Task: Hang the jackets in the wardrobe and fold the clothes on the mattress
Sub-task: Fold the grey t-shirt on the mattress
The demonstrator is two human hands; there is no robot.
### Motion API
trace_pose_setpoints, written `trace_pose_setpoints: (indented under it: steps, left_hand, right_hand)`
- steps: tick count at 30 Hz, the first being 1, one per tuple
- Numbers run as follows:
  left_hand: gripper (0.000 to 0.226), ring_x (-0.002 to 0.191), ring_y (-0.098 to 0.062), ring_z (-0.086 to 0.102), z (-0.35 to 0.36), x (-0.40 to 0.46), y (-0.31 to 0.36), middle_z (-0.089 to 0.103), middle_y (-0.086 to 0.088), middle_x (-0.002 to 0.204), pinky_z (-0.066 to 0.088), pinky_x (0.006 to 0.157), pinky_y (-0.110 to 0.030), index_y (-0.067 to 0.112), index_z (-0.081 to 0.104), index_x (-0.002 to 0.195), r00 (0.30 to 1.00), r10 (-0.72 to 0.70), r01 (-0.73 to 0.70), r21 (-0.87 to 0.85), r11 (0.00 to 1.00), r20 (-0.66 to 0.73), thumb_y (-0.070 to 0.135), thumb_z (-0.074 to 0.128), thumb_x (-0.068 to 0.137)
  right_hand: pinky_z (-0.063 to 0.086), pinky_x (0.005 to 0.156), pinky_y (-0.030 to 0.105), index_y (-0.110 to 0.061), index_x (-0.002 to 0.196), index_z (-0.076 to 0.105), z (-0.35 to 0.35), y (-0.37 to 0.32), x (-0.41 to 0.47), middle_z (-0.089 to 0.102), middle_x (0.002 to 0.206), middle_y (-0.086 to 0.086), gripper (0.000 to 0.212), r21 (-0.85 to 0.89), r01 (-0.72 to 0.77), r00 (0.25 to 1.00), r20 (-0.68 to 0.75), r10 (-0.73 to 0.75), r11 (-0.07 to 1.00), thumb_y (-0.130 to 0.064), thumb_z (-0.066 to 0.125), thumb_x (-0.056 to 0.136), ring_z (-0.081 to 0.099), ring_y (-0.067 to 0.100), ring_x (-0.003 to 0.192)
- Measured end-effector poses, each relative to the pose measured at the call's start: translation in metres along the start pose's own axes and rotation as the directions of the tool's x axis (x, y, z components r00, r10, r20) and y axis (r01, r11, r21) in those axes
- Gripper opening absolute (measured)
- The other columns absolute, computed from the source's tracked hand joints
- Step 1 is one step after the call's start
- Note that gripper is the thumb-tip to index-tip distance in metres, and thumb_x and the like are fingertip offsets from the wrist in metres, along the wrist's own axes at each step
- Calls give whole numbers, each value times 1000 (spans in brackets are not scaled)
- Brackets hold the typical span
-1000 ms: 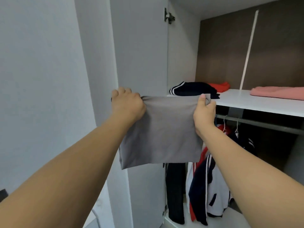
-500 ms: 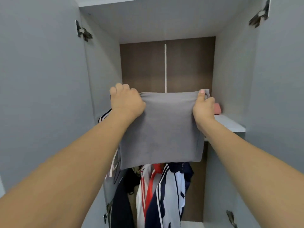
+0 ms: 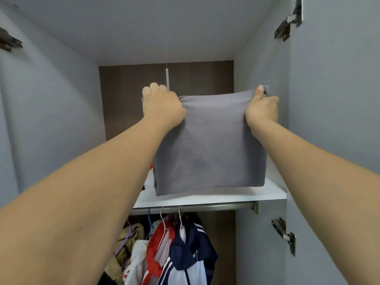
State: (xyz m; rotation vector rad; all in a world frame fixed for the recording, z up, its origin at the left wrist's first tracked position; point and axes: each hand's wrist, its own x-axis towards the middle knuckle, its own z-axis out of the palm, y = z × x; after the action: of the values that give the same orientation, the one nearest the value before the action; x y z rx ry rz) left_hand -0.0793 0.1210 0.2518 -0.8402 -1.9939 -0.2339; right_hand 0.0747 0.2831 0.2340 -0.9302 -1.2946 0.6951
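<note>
Over white shelf (image 3: 209,197), twelve o'clock: left hand (image 3: 162,105), right hand (image 3: 261,108) grip folded grey garment (image 3: 207,145); lower flat, release evenly.

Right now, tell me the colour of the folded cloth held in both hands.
Plain grey, the folded cloth; the head view shows it best.

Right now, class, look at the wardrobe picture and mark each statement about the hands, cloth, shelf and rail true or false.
1. Both hands grip the folded grey cloth by its top corners. True: left hand, right hand.
2. The cloth is bright red. False: it is grey.
3. Jackets hang from the rail below the white shelf. True.
4. The wardrobe doors are closed. False: they stand open.
5. The right hand is empty. False: it holds the cloth.
</note>
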Motion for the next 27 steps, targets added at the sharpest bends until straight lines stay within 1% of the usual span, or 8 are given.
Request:
trace_pose_setpoints:
  steps: [7,11,14,16,18,21,24,27]
  left_hand:
    - [46,112,-32,40,92,18,49,53,-13,129,26,94,-43,14,61,124,966,36,-31,-23,999,255,29,34,89]
    - [43,113,-31,39,145,16,72,52,-11,126,26,93,-43,16,63,121,953,128,-127,-21,992,273,28,37,89]
    - [41,119,-32,35,183,2,92,46,-12,129,24,99,-45,14,59,124,926,179,-181,-26,983,333,25,37,92]
    - [43,125,-32,31,199,-10,103,40,-12,134,21,107,-48,13,52,131,885,157,-147,-57,988,438,25,39,91]
    - [50,130,-32,28,205,-22,106,35,-11,138,19,109,-51,14,44,138,830,140,-54,-172,984,540,29,41,91]
    - [57,142,-30,21,207,-40,99,26,-7,154,20,113,-55,26,35,148,729,242,43,-395,918,641,45,33,95]
    - [64,151,-26,11,209,-58,84,16,1,164,11,120,-53,39,27,153,562,368,35,-465,884,741,66,20,95]
    - [66,152,-21,8,214,-72,81,13,6,165,2,121,-53,40,21,155,544,353,135,-495,858,761,70,18,96]
  right_hand:
    - [41,92,42,-4,126,30,39,62,40,59,129,19,59,-338,91,993,107,-57,937,-56,35,99,56,40,118]
    - [43,88,42,-4,130,27,63,109,56,59,125,22,58,-496,99,994,97,-58,863,-52,38,99,58,40,115]
    - [43,93,44,-3,139,26,81,147,56,48,134,26,64,-585,137,989,127,-76,799,-50,43,99,51,41,122]
    - [38,101,44,-4,144,26,91,163,50,38,140,24,70,-685,185,980,186,-76,705,-50,50,97,41,40,129]
    - [29,108,43,-8,146,31,95,171,42,30,145,19,67,-801,260,958,284,-40,539,-46,51,95,33,37,133]
    - [23,112,43,-14,146,39,91,174,35,27,152,14,60,-827,416,857,496,141,377,-41,46,92,30,33,138]
    - [21,120,41,-10,153,28,79,183,24,19,161,14,64,-747,498,685,651,328,441,-45,32,100,24,31,146]
    - [12,122,45,-12,157,16,65,198,12,4,165,8,64,-739,433,689,641,338,516,-45,20,101,13,28,150]
